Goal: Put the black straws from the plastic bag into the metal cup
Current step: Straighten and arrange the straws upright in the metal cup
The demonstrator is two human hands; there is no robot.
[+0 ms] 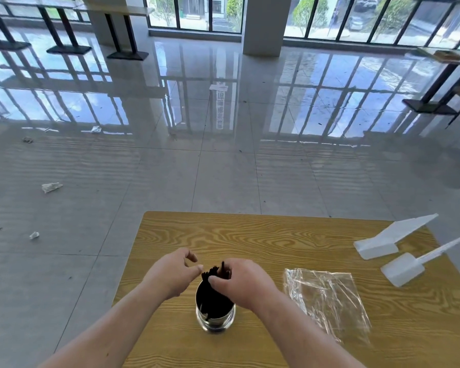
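A shiny metal cup (216, 321) stands upright on the wooden table (263, 235), near its front edge. A bundle of black straws (213, 293) stands in the cup, their tops sticking out above the rim. My right hand (243, 284) is closed around the upper part of the straws. My left hand (174, 273) hovers just left of the straw tops with its fingers apart and thumb near the straws, holding nothing. The clear plastic bag (327, 298) lies flat and crumpled on the table to the right of the cup.
Two white plastic scoops (388, 241) (409, 268) lie at the table's right side, handles pointing to the far right. Beyond the table is a glossy tiled floor with scraps of litter (51, 186), a pillar and other tables by the windows.
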